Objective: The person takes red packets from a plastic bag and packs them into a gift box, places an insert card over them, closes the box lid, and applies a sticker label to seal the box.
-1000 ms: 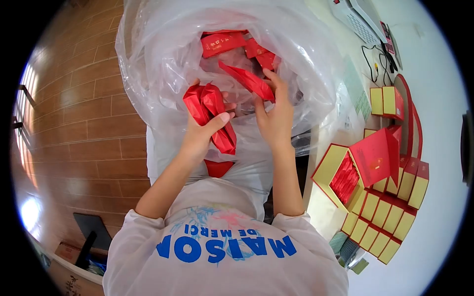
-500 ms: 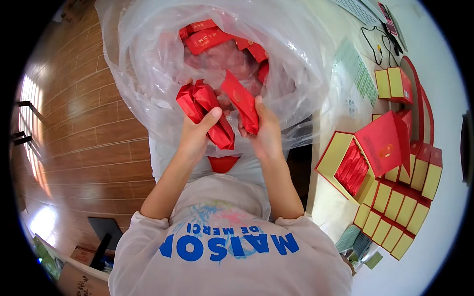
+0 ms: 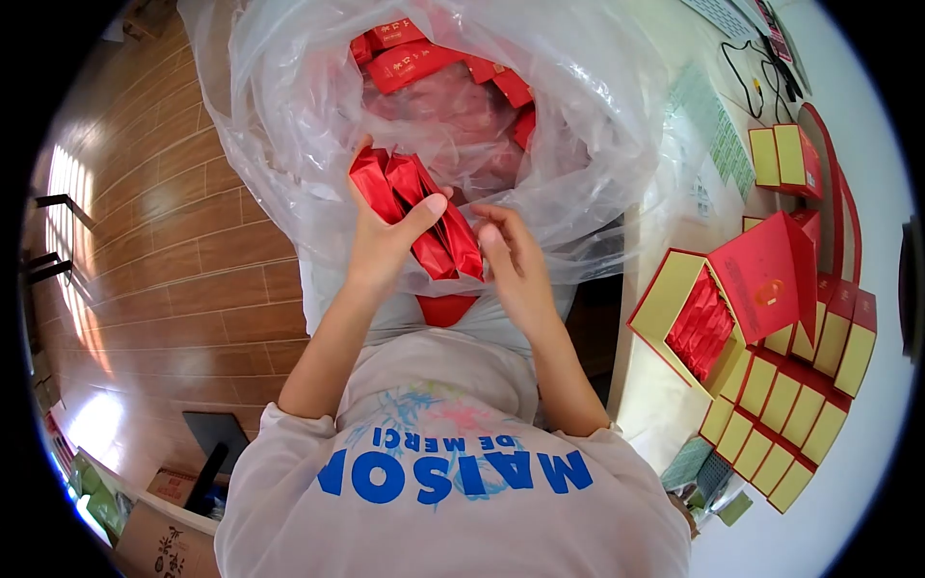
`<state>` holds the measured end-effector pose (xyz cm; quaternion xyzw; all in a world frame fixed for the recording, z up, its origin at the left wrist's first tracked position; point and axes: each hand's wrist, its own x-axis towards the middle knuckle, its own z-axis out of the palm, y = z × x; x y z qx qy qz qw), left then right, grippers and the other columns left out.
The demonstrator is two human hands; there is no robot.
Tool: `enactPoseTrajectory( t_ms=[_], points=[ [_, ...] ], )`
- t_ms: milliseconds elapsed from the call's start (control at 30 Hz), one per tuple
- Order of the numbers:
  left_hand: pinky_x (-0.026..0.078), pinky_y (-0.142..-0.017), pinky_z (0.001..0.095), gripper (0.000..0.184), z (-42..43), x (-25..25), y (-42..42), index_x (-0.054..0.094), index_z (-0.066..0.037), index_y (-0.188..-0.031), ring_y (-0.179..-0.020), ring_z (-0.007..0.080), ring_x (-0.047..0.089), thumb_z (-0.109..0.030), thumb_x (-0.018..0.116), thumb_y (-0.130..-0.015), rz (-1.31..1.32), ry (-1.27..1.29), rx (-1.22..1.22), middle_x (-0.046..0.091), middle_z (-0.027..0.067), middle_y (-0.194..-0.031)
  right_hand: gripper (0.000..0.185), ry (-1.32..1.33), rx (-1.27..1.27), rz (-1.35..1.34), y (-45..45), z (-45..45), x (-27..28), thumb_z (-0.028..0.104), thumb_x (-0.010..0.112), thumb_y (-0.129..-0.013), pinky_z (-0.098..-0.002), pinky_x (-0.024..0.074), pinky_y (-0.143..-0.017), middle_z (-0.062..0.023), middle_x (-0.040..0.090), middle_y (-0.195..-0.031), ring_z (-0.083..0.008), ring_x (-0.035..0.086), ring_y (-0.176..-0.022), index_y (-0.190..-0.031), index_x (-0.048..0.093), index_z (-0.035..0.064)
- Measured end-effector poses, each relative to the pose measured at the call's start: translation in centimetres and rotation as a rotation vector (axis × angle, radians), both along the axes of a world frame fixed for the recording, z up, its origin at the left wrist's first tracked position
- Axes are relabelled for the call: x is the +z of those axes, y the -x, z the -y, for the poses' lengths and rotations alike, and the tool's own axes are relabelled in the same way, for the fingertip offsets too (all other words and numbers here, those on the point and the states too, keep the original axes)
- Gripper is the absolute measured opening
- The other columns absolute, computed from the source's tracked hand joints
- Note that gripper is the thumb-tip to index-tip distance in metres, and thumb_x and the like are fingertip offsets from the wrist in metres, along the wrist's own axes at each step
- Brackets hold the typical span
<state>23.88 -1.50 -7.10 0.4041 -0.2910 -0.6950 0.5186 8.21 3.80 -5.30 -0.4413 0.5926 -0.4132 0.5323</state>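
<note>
My left hand (image 3: 383, 248) is closed round several shiny red foil packets (image 3: 445, 243), held side by side over the mouth of a clear plastic bag (image 3: 289, 183). Just right of the packets is my right hand (image 3: 520, 270), its thumb and forefinger apart and nothing seen between them. Whether its fingertips touch the nearest packet I cannot tell. More red packets (image 3: 412, 65) with gold print lie inside the bag. Another red piece (image 3: 447, 309) shows at my lap, below the hands.
On the white table to the right, an open red and yellow box (image 3: 665, 313) holds a row of red packets (image 3: 701, 332). Beside it stand stacked red and yellow boxes (image 3: 782, 409). A black cable (image 3: 742, 77) lies at the back. Wooden floor (image 3: 183, 241) spreads to the left.
The packet my right hand held apart is now out of that hand, and the bundle in my left hand looks thicker. My right hand's fingers have loosened. The view has shifted slightly.
</note>
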Motion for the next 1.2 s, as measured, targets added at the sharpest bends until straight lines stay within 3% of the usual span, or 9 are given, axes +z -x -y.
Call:
enactPoseTrajectory(
  t_ms=[100, 200, 400, 467, 600, 733, 1000, 1133, 1200],
  points=[
    [0.049, -0.092, 0.0391, 0.097, -0.4, -0.3, 0.1, 0.000, -0.012, -0.146, -0.103, 0.0251, 0.061, -0.008, 0.071, -0.081, -0.028, -0.030, -0.063, 0.050, 0.0153, -0.118, 0.045, 0.135, 0.070, -0.069, 0.1, -0.2, 0.6, 0.024, 0.065, -0.088, -0.0264, 0.0461, -0.068, -0.0081, 0.058, -0.104, -0.0146, 0.054, -0.086, -0.124, 0.052, 0.0009],
    [0.049, -0.092, 0.0375, 0.055, -1.2, -0.6, 0.3, 0.038, -0.004, -0.131, -0.109, 0.0230, 0.057, -0.014, 0.067, -0.085, -0.100, 0.040, -0.095, 0.054, 0.0106, -0.120, 0.055, 0.122, 0.102, -0.107, -0.2, 0.0, 0.5, 0.024, 0.074, -0.080, -0.0308, 0.0471, -0.075, -0.0102, 0.056, -0.106, -0.0197, 0.056, -0.092, -0.124, 0.051, 0.0001],
    [0.048, -0.091, 0.0369, 0.052, -1.9, 0.8, 0.9, 0.043, -0.004, -0.128, -0.108, 0.0195, 0.057, -0.013, 0.067, -0.083, -0.050, -0.125, 0.056, 0.056, 0.0091, -0.119, 0.045, 0.464, -0.015, -0.550, -0.3, 0.7, 1.7, 0.024, 0.079, -0.076, -0.0329, 0.0472, -0.073, -0.0120, 0.051, -0.101, -0.0228, 0.055, -0.086, -0.106, 0.054, 0.0007],
    [0.043, -0.097, 0.0339, 0.084, -1.7, -0.8, -0.8, 0.014, -0.012, -0.150, -0.108, 0.0163, 0.055, -0.012, 0.067, -0.086, -0.032, -0.067, -0.185, 0.053, 0.0065, -0.123, 0.038, 0.376, 0.092, -0.452, -0.1, 0.6, 2.2, 0.025, 0.077, -0.077, -0.0318, 0.0467, -0.071, -0.0105, 0.052, -0.095, -0.0218, 0.053, -0.078, -0.098, 0.055, 0.0014],
    [0.044, -0.096, 0.0338, 0.085, -1.7, -0.8, -1.8, 0.013, -0.012, -0.150, -0.109, 0.0152, 0.054, -0.014, 0.068, -0.086, -0.034, 0.045, -0.333, 0.054, 0.0059, -0.122, 0.028, 0.016, 0.206, -0.038, 0.7, 1.6, 2.4, 0.025, 0.071, -0.085, -0.0286, 0.0436, -0.057, -0.0070, 0.057, -0.071, -0.0120, 0.051, -0.061, -0.089, 0.057, 0.0004],
    [0.044, -0.096, 0.0336, 0.077, -1.7, 0.2, -1.5, 0.023, -0.008, -0.146, -0.109, 0.0153, 0.054, -0.018, 0.070, -0.086, -0.013, 0.001, -0.389, 0.056, 0.0051, -0.119, 0.029, 0.073, 0.270, 0.059, 0.8, 1.7, 3.1, 0.027, 0.065, -0.091, -0.0283, 0.0420, -0.054, -0.0071, 0.058, -0.066, -0.0080, 0.050, -0.060, -0.080, 0.059, 0.0002],
    [0.045, -0.095, 0.0360, 0.063, -2.0, 0.4, -1.7, 0.041, -0.005, -0.134, -0.112, 0.0186, 0.055, -0.021, 0.073, -0.082, -0.152, -0.305, -0.533, 0.057, 0.0065, -0.120, 0.046, 0.404, 0.252, -0.683, 0.3, 2.1, 3.6, 0.034, 0.055, -0.094, -0.0420, 0.0395, -0.049, -0.0186, 0.055, -0.062, -0.0375, 0.052, -0.054, -0.064, 0.051, -0.0007],
    [0.048, -0.092, 0.0355, 0.053, -2.7, 0.3, -1.5, 0.047, -0.004, -0.126, -0.107, 0.0192, 0.058, -0.017, 0.073, -0.082, -0.168, -0.227, -0.309, 0.058, 0.0068, -0.117, 0.040, 0.340, 0.090, -0.678, 0.3, 2.2, 2.7, 0.030, 0.055, -0.095, -0.0392, 0.0401, -0.049, -0.0174, 0.055, -0.062, -0.0325, 0.053, -0.053, -0.069, 0.055, 0.0000],
    [0.049, -0.091, 0.0354, 0.047, -2.9, -0.5, -1.9, 0.048, -0.003, -0.123, -0.104, 0.0202, 0.059, -0.017, 0.070, -0.084, -0.152, -0.180, -0.110, 0.058, 0.0075, -0.115, 0.027, 0.327, 0.022, -0.270, 0.7, 1.6, 2.9, 0.023, 0.057, -0.094, -0.0340, 0.0405, -0.049, -0.0127, 0.056, -0.063, -0.0246, 0.052, -0.051, -0.079, 0.059, 0.0008]
  ],
)
